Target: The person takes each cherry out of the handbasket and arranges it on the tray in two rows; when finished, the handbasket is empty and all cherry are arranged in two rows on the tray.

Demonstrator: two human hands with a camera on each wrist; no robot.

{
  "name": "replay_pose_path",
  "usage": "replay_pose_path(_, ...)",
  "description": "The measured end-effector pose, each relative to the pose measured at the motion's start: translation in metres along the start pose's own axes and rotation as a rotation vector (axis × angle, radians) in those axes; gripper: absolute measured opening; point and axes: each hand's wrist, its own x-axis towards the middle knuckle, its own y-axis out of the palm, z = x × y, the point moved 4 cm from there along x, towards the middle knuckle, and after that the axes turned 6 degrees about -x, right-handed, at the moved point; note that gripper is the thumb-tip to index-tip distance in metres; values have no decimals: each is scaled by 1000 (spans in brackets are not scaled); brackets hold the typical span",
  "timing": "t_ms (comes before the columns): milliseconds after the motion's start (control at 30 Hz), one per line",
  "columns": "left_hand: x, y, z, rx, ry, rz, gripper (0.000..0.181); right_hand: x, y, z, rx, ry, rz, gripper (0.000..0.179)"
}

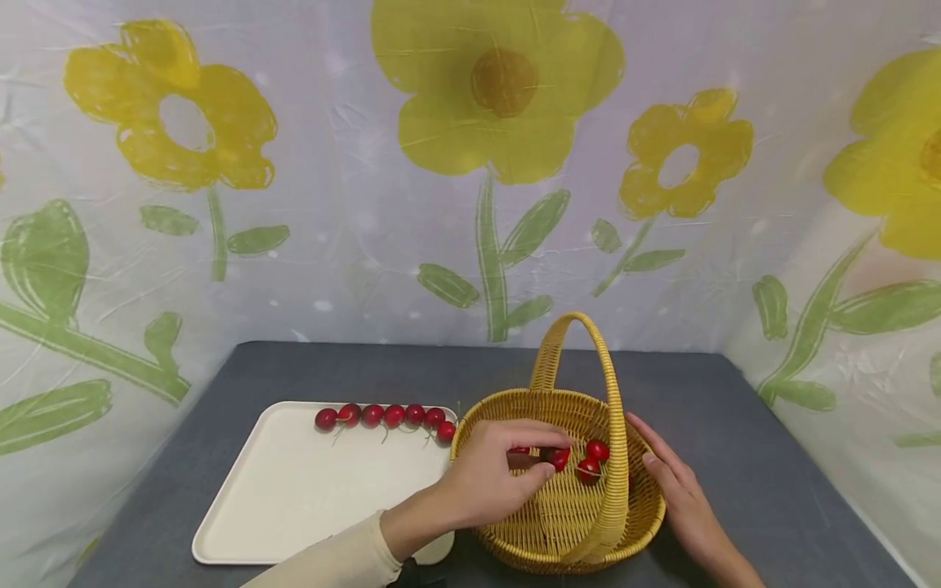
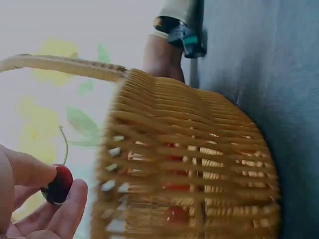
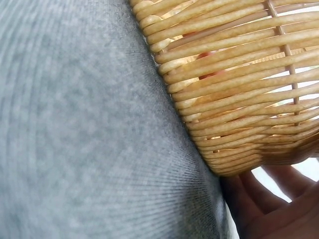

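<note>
below the left hand (image 1: pixel 488 474), pinching one cherry (image 2: pixel 60 183), sits one wicker basket (image 1: pixel 566 514), straight-fingered right hand (image 1: pixel 684 500) against its side.

Basket (image 1: pixel 559 510): woven wicker-like strands, individually smooth with a low sheen; the overall weave is ribbed and gapped. Handle (image 1: pixel 617 441): wrapped in similar strand, ridged along its length. Cherries (image 1: pixel 372 416): smooth skin, high gloss – small bright highlights visible. Tray (image 1: pixel 294 490), left: smooth, plastic-looking, satin finish. Table covering (image 1: pixel 779 506): cloth-like, matt – finely textured at close range. Backdrop (image 1: pixel 338 204), far side: thin printed sheet, creased, faint sheen. Sleeve (image 1: pixel 345 557), near side: cloth, matt.
</note>
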Motion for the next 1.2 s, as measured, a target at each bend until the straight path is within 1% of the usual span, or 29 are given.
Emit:
replay_pose_path(67,-13,-12,-4,-7,-20,-4,36,0,0,0,9,1,3,51)
replay_pose_path(167,-34,-29,-9,-23,-25,-5,34,1,0,0,18,7,9,51)
replay_pose_path(233,-48,-40,-11,-22,-15,-2,32,0,0,-1,20,17,11,52)
replay_pose_path(300,-62,-51,-13,2,-7,5,30,0,0,-1,28,26,13,53)
replay_pose_path(400,-82,-70,-16,53,-37,9,31,0,0,-2,40,34,21,54)
replay_pose_path(467,-95,-83,-18,91,-73,3,31,0,0,-2,50,32,26,53)
replay_pose_path(533,-105,-95,-21,126,-100,-8,31,0,0,-1,56,30,29,53)
replay_pose_path(633,-118,-107,-20,165,-102,-14,30,0,0,-1,55,30,26,52)
replay_pose_path(700,-124,-111,-17,178,-84,2,30,0,1,-1,52,32,25,52)
replay_pose_path(767,-127,-112,-10,179,-63,30,29,0,0,-1,48,36,25,52)
replay_pose_path(933,-130,-108,14,203,-1,91,26,-1,0,0,49,45,21,53)
replay_pose_path(967,-130,-107,19,215,-2,98,25,-1,0,0,49,44,20,53)
replay_pose_path(1000,-129,-106,24,226,-23,106,24,-1,0,0,49,48,19,53)
replay_pose_path(1100,-127,-102,37,263,-115,122,24,-1,0,0,46,56,17,54)
replay_pose_path(1167,-125,-100,42,294,-192,118,24,-1,0,0,41,56,15,53)
replay_pose_path(1200,-123,-99,44,309,-213,113,24,-1,0,0,39,59,14,53)
